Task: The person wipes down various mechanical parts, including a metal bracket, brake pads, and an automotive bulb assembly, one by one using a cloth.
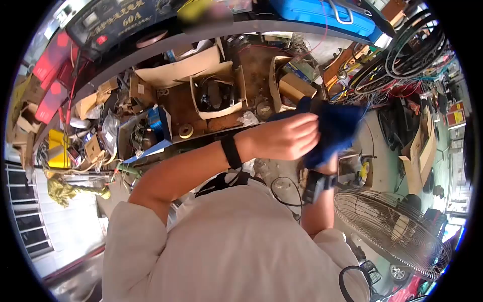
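Cloth (339, 126), dark blue, motion-blurred, covers most of your right hand (329, 163) | right grip: hidden, you can't make it out | left hand (289, 136): curled at the cloth's edge, unclear whether it pinches | open carton (221, 111) beyond; wire-caged fan (392, 231) to your right

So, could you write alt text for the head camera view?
A person's left hand touches a blurred blue cloth, the right hand mostly hidden by it, in a cluttered workshop with cardboard boxes ahead and a wire-caged fan at right.
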The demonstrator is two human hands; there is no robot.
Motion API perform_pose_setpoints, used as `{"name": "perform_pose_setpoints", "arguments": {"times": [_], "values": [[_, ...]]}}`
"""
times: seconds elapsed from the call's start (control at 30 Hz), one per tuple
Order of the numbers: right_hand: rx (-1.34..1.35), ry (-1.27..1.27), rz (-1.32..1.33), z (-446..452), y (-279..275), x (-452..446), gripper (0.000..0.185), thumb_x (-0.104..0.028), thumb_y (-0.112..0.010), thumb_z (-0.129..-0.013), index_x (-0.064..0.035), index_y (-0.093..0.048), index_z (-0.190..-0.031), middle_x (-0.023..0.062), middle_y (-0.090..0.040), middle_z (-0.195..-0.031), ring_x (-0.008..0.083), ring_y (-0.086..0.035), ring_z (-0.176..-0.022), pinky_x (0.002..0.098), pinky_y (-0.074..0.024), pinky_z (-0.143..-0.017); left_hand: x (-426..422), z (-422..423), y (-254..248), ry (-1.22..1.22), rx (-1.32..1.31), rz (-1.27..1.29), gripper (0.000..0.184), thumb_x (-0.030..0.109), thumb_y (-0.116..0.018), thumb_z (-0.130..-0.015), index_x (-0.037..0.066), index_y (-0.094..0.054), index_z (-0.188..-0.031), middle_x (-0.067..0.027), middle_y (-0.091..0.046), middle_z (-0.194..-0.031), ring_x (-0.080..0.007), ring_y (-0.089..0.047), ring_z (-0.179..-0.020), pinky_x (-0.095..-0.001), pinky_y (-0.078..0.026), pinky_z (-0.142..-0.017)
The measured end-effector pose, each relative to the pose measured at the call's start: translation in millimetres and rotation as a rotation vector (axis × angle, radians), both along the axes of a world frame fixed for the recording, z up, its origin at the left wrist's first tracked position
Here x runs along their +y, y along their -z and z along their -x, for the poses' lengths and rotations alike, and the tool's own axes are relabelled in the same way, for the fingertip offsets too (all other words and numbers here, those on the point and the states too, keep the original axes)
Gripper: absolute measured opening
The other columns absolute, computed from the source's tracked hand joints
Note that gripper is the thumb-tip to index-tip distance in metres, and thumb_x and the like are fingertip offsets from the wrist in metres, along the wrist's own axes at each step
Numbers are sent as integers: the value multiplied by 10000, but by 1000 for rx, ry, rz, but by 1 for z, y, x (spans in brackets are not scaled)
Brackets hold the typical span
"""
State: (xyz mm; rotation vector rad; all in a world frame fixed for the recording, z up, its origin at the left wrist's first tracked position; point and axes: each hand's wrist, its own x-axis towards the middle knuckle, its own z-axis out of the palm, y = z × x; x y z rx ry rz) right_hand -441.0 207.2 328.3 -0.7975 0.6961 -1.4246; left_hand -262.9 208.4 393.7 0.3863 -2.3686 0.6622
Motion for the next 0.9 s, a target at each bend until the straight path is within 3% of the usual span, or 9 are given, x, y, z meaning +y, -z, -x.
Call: {"name": "perform_pose_setpoints", "arguments": {"times": [0.13,0.23,0.33,0.43,0.47,0.57,0.73,0.8,0.9], "values": [[-203,-171,-305,-37,-5,-12,280,-168,-509,-918,26,-534,-1119,155,-636,-1038,243,-636,-926,357,-507,-842,16,-50,23,-50,67,-539,271,118,-636,-711,93,-623,-981,-69,-579,-1111,-238,-552,-1035,-394,-403,-975],[-352,-311,-418,-61,-35,-3,309,-226,-496,-940,0,-534,-1147,137,-635,-1077,254,-632,-962,367,-501,-889,27,-97,62,-359,464,-665,399,118,-655,-785,82,-546,-1168,-152,-514,-1230,-312,-499,-1135,-399,-408,-961],[-451,-419,-447,-89,-41,1,351,-290,-511,-940,-19,-535,-1163,115,-638,-1079,241,-632,-960,368,-503,-882,26,-111,112,-589,934,-915,417,89,-621,-825,69,-504,-1226,-145,-517,-1256,-283,-502,-1154,-373,-408,-980],[-317,-410,-468,-122,-56,8,383,-332,-536,-928,-29,-540,-1163,98,-649,-1043,223,-638,-931,366,-511,-863,17,-113,154,14,1213,-1570,422,40,-589,-841,38,-464,-1244,-122,-540,-1193,-234,-534,-1092,-352,-438,-958],[-307,-408,-450,-130,-58,8,362,-308,-535,-930,-30,-541,-1163,101,-649,-1036,224,-640,-916,364,-518,-849,6,-112,157,-85,883,-1387,448,48,-589,-856,25,-446,-1280,-80,-517,-1255,-157,-516,-1119,-311,-447,-962],[-276,-428,-397,-133,-51,-3,328,-239,-547,-923,-31,-543,-1176,131,-631,-1097,254,-627,-971,402,-504,-893,27,-115,154,627,1466,-2235,434,107,-581,-892,29,-440,-1295,-74,-520,-1259,-147,-533,-1110,-281,-457,-944],[28,-313,-177,-129,-20,-16,363,37,-556,-848,1,-469,-1198,93,-605,-1071,182,-605,-961,324,-495,-860,45,-125,131,610,1604,-2157,397,163,-539,-918,21,-452,-1279,-63,-539,-1218,-137,-540,-1071,-285,-445,-944],[162,-239,-103,-139,-2,-6,351,51,-547,-852,-1,-466,-1189,96,-589,-1090,173,-583,-987,304,-477,-871,46,-127,127,603,1643,-2128,388,186,-523,-928,19,-456,-1272,-58,-547,-1201,-133,-543,-1055,-287,-440,-944],[216,-176,-50,-154,24,-2,303,65,-536,-857,-14,-457,-1139,98,-563,-1101,161,-550,-1005,273,-454,-863,30,-101,127,-201,1331,-1942,376,287,-546,-928,2,-507,-1170,-54,-603,-1041,-119,-577,-883,-278,-479,-764]]}}
